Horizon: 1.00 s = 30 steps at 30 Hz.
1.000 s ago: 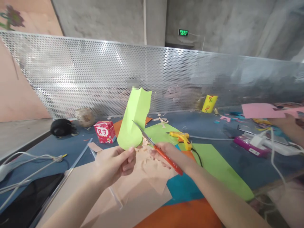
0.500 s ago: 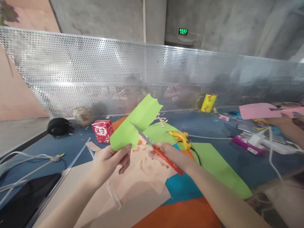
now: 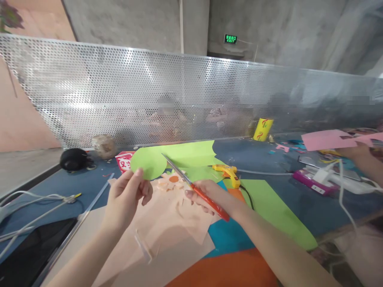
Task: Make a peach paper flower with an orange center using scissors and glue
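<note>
- The left hand (image 3: 127,195) pinches the rounded end of a light green paper (image 3: 167,157) between thumb and fingers (image 3: 145,187), closed on its lower edge; the sheet is held up off the surface and runs out flat toward 3 o'clock, ending in a jagged edge.
- The right hand (image 3: 203,195) is wrapped around the red handles of a pair of scissors (image 3: 191,185) — fingers closed on them. The blades point toward 10 o'clock and the tip lies against the green paper near its rounded end; whether the blades are parted cannot be told.
- Under both hands the blue surface (image 3: 74,183) carries peach paper sheets (image 3: 173,223) with small peach offcuts, a teal sheet (image 3: 230,237) and an orange sheet (image 3: 227,271) toward 5 o'clock.
- A yellow glue gun (image 3: 229,172) lies just beyond the right hand at about 1 o'clock, beside a larger green sheet (image 3: 275,213).
- At 11 o'clock of the left hand, partly hidden by the held paper, stands a red and white carton (image 3: 123,161); farther that way — a black round object (image 3: 74,159).
- At the far 3 o'clock edge another person's arm (image 3: 363,161) rests near pink paper (image 3: 326,139).
- A perforated metal screen (image 3: 89,91) backs the surface.
</note>
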Each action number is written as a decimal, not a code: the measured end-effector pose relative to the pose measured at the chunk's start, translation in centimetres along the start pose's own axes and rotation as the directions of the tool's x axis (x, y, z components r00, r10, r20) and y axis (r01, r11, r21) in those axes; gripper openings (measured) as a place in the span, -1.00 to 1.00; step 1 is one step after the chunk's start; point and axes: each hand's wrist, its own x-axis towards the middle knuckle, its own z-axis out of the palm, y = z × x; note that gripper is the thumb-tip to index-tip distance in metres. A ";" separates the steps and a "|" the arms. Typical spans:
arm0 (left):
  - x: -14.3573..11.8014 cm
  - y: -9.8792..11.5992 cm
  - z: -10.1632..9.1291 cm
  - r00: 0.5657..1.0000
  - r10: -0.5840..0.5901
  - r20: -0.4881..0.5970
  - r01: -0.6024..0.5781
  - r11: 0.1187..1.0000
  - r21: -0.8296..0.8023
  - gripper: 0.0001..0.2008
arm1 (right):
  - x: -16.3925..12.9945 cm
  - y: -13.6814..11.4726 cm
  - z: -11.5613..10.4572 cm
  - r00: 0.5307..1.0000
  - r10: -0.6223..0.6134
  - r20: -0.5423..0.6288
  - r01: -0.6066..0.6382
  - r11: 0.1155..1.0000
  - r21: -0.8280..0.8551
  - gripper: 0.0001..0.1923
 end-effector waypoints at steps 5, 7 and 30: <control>-0.8 -1.4 0.3 0.989 -0.043 0.139 0.014 0.979 0.201 -0.67 | 0.1 0.3 0.5 0.996 0.033 0.081 -0.042 0.993 0.111 -0.60; -1.0 -1.5 0.5 0.986 -0.076 0.151 0.041 0.974 0.224 -0.69 | 0.2 0.6 0.6 0.996 0.009 0.089 -0.020 0.993 0.117 -0.61; -0.8 -0.3 0.6 0.990 -0.121 0.078 0.106 0.979 0.175 -0.64 | -0.3 -0.1 0.6 0.997 0.009 0.073 -0.018 0.992 0.121 -0.61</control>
